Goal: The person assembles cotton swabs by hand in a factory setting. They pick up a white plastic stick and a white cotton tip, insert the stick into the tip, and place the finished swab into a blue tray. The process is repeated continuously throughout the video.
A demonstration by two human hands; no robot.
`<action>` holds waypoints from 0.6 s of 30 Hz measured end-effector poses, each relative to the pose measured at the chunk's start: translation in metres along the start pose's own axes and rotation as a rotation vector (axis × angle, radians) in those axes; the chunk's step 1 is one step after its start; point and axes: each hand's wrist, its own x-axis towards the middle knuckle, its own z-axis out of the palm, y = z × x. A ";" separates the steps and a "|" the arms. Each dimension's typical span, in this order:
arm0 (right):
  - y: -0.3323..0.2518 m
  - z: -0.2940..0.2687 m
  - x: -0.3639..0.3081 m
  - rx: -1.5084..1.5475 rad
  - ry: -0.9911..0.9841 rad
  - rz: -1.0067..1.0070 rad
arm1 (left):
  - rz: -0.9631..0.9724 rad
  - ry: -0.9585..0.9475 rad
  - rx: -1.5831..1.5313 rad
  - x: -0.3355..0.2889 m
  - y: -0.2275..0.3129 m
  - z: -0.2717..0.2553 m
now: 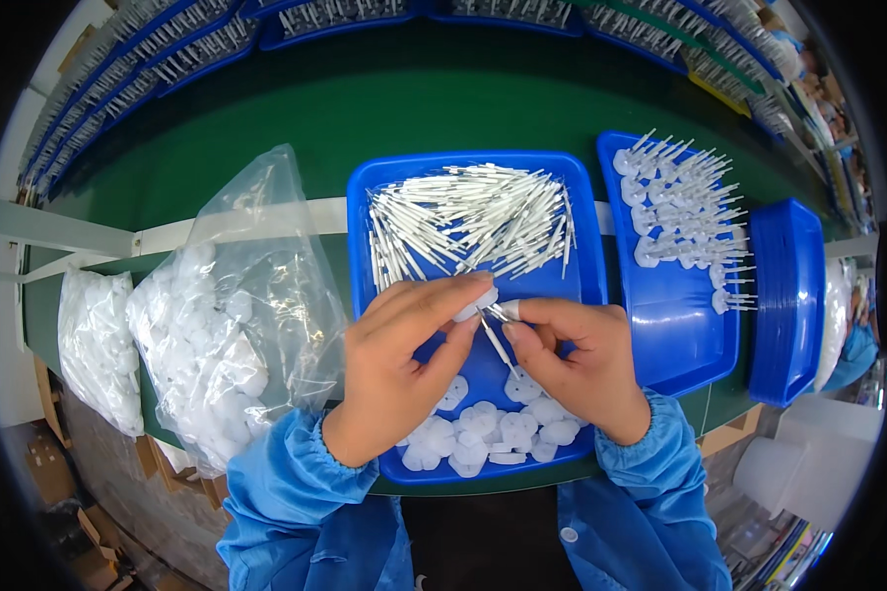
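Over the middle of a blue tray [591, 227], my two hands meet at the fingertips. My left hand [399, 350] pinches a translucent white plastic disc [476, 303] between thumb and fingers. My right hand [586, 364] is closed on thin white rods at the disc, their ends partly hidden by the fingertips. One rod [500, 347] slants down from there toward the tray. Behind my hands lies a heap of white rods [473, 207] with dark tips. Loose scalloped white discs [488, 428] lie in the near part of the same tray.
To the right, another blue tray [675, 340] holds rows of discs with rods standing in them [675, 207]. Beyond it is a stack of blue trays [786, 305]. Clear bags of discs [202, 345] rest at left. More filled trays [335, 20] line the far edge.
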 end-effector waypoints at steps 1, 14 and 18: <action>0.001 0.000 0.002 -0.036 0.004 -0.023 | 0.036 0.004 0.040 0.001 0.001 0.000; 0.008 0.007 0.003 -0.364 0.090 -0.291 | 0.202 -0.066 0.291 -0.005 0.003 -0.001; 0.004 0.008 0.003 -0.494 0.106 -0.385 | 0.189 -0.062 0.325 -0.005 0.005 0.002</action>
